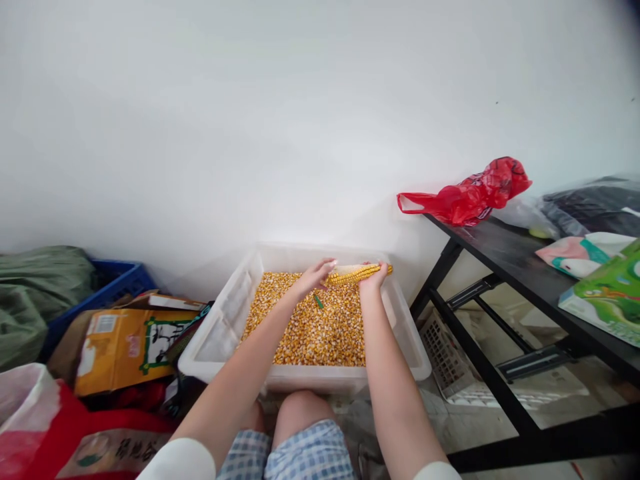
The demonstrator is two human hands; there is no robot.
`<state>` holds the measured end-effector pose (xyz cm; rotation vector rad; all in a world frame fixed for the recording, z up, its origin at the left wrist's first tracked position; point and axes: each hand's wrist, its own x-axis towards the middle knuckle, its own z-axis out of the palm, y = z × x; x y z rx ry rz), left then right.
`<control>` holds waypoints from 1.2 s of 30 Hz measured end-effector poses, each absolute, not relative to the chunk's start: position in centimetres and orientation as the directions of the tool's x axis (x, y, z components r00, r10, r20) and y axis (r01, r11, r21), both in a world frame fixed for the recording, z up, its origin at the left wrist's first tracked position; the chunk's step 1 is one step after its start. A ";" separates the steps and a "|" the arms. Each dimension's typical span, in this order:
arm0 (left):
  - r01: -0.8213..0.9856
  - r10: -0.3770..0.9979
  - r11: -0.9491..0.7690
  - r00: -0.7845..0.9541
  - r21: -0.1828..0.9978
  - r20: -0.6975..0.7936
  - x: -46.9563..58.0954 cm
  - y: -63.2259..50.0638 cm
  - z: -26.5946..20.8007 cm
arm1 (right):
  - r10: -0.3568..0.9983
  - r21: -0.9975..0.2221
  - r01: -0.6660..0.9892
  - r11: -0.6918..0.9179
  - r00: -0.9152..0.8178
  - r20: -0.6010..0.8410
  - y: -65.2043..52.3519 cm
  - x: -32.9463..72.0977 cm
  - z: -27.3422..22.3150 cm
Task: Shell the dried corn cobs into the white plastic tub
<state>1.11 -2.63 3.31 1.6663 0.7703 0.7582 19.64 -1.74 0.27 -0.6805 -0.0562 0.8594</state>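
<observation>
A yellow corn cob point(353, 274) lies crosswise above a white plastic tub point(223, 369) full of loose corn kernels point(320, 337). Part of its upper side shows pale, with kernels gone, while rows of yellow kernels line the lower side. My right hand point(373, 277) is closed around the cob's right end, whose tip pokes out past the fingers. At the left end, my left hand point(315, 275) has its fingers apart; whether they touch the cob I cannot tell. A small green tool-like piece point(319, 301) rests on the kernels just below the cob.
A black table point(505, 257) stands at the right, carrying a red plastic bag point(477, 193) and a green package point(607, 293). Beneath it is a white plastic basket point(445, 353). To the left are an orange cardboard box point(117, 350), a blue crate point(117, 272) and a red-and-white sack point(75, 427).
</observation>
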 end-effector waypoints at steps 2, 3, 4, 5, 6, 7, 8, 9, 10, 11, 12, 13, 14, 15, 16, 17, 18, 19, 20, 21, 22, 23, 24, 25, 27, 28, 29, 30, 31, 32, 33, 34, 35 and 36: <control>0.174 0.768 -0.317 0.624 0.932 0.145 1.1 -2.8 3.3 | 0.724 -0.611 -0.666 0.429 0.658 -0.208 -1.7 19.7 0.2; 0.204 0.758 -0.362 0.632 0.910 0.160 1.3 -2.9 3.2 | 0.725 -0.638 -0.648 0.415 0.659 -0.198 -1.7 19.6 0.1; 0.228 0.755 -0.395 0.633 0.890 0.173 1.4 -2.9 3.0 | 0.723 -0.666 -0.627 0.405 0.665 -0.187 -1.7 19.6 0.1; 0.248 0.758 -0.420 0.625 0.873 0.187 1.6 -3.0 2.8 | 0.717 -0.688 -0.607 0.398 0.673 -0.179 -1.6 19.7 0.0; 0.268 0.765 -0.437 0.613 0.859 0.198 1.8 -3.1 2.5 | 0.709 -0.703 -0.592 0.395 0.683 -0.177 -1.5 19.7 0.0; 0.286 0.772 -0.452 0.601 0.845 0.209 2.0 -3.1 2.2 | 0.701 -0.711 -0.582 0.395 0.691 -0.177 -1.5 19.7 0.0; 0.305 0.779 -0.465 0.587 0.831 0.220 2.1 -3.2 2.0 | 0.696 -0.712 -0.580 0.396 0.695 -0.179 -1.5 19.8 -0.1; 0.323 0.786 -0.475 0.574 0.819 0.229 2.3 -3.3 1.8 | 0.696 -0.708 -0.584 0.397 0.695 -0.183 -1.5 19.8 -0.1; 0.338 0.794 -0.479 0.561 0.810 0.235 2.4 -3.4 1.5 | 0.695 -0.699 -0.592 0.401 0.693 -0.189 -1.5 19.8 -0.1; 0.347 0.802 -0.477 0.548 0.808 0.238 2.6 -3.4 1.3 | 0.695 -0.686 -0.603 0.407 0.692 -0.196 -1.5 19.8 -0.1; 0.348 0.812 -0.468 0.533 0.812 0.239 2.7 -3.5 1.2 | 0.696 -0.672 -0.615 0.413 0.689 -0.202 -1.5 19.7 0.0; 0.342 0.827 -0.448 0.509 0.826 0.238 2.8 -3.5 1.0 | 0.698 -0.660 -0.624 0.419 0.686 -0.206 -1.5 19.6 0.0; 0.330 0.847 -0.418 0.480 0.846 0.231 2.9 -3.4 0.9 | 0.700 -0.652 -0.630 0.421 0.683 -0.208 -1.5 19.5 -0.1; 0.312 0.868 -0.378 0.447 0.872 0.216 3.0 -3.3 0.8 | 0.704 -0.650 -0.633 0.420 0.680 -0.206 -1.5 19.3 -0.1; 0.291 0.887 -0.331 0.421 0.898 0.190 3.0 -3.1 0.8 | 0.711 -0.654 -0.634 0.413 0.673 -0.204 -1.5 19.2 -0.1; 0.270 0.900 -0.279 0.409 0.922 0.152 2.9 -2.8 0.9 | 0.720 -0.658 -0.637 0.401 0.664 -0.203 -1.5 19.1 -0.2; 0.250 0.903 -0.224 0.416 0.942 0.104 2.7 -2.6 1.0 | 0.727 -0.662 -0.638 0.394 0.657 -0.199 -1.5 19.1 -0.2; 0.230 0.894 -0.173 0.445 0.958 0.055 2.5 -2.3 1.2 | 0.733 -0.664 -0.638 0.389 0.651 -0.198 -1.5 19.1 -0.3; 0.210 0.874 -0.128 0.486 0.969 0.010 2.2 -2.1 1.4 | 0.737 -0.666 -0.638 0.386 0.647 -0.193 -1.5 19.1 -0.4; 0.195 0.851 -0.094 0.525 0.976 -0.023 1.8 -1.9 1.7 | 0.739 -0.667 -0.636 0.388 0.647 -0.186 -1.5 19.2 -0.4; 0.189 0.835 -0.080 0.549 0.979 -0.038 1.5 -1.7 1.9 | 0.739 -0.666 -0.633 0.394 0.649 -0.179 -1.5 19.2 -0.4; 0.192 0.829 -0.089 0.558 0.977 -0.034 1.3 -1.6 2.1 | 0.737 -0.663 -0.632 0.402 0.653 -0.176 -1.6 19.3 -0.4; 0.212 0.827 -0.120 0.562 0.970 -0.020 1.1 -1.6 2.3 | 0.737 -0.655 -0.637 0.407 0.653 -0.176 -1.6 19.4 -0.3; 0.243 0.823 -0.165 0.568 0.956 -0.002 1.0 -1.6 2.4 | 0.740 -0.642 -0.646 0.413 0.649 -0.178 -1.7 19.5 -0.3; 0.309 0.799 -0.249 0.602 0.918 0.014 1.0 -1.8 2.4 | 0.756 -0.603 -0.679 0.419 0.629 -0.183 -1.7 19.7 -0.1; 0.335 0.780 -0.274 0.625 0.902 0.005 1.1 -1.9 2.4 | 0.767 -0.583 -0.698 0.416 0.614 -0.186 -1.8 19.8 -0.1; 0.351 0.761 -0.286 0.648 0.892 -0.011 1.1 -2.1 2.3 | 0.781 -0.569 -0.715 0.407 0.595 -0.189 -1.8 19.9 -0.1; 0.361 0.745 -0.288 0.667 0.887 -0.029 1.2 -2.2 2.3 | 0.796 -0.562 -0.730 0.390 0.574 -0.193 -1.8 20.0 -0.1; 0.365 0.726 -0.287 0.686 0.885 -0.047 1.2 -2.4 2.3 | 0.809 -0.562 -0.741 0.368 0.553 -0.198 -1.7 20.1 -0.3; 0.368 0.701 -0.287 0.710 0.884 -0.068 1.2 -2.5 2.3 | 0.821 -0.565 -0.749 0.345 0.533 -0.204 -1.6 20.3 -0.5; 0.374 0.670 -0.286 0.736 0.882 -0.095 1.2 -2.7 2.4 | 0.832 -0.569 -0.757 0.322 0.513 -0.211 -1.5 20.4 -0.8; 0.383 0.639 -0.282 0.759 0.880 -0.126 1.1 -2.8 2.4 | 0.842 -0.572 -0.764 0.299 0.493 -0.219 -1.4 20.6 -1.3; 0.397 0.609 -0.271 0.776 0.877 -0.163 1.1 -2.9 2.4 | 0.850 -0.575 -0.771 0.274 0.474 -0.231 -1.2 20.7 -1.8; 0.416 0.583 -0.256 0.787 0.873 -0.204 1.1 -3.0 2.4 | 0.854 -0.581 -0.774 0.253 0.460 -0.242 -1.1 20.9 -2.4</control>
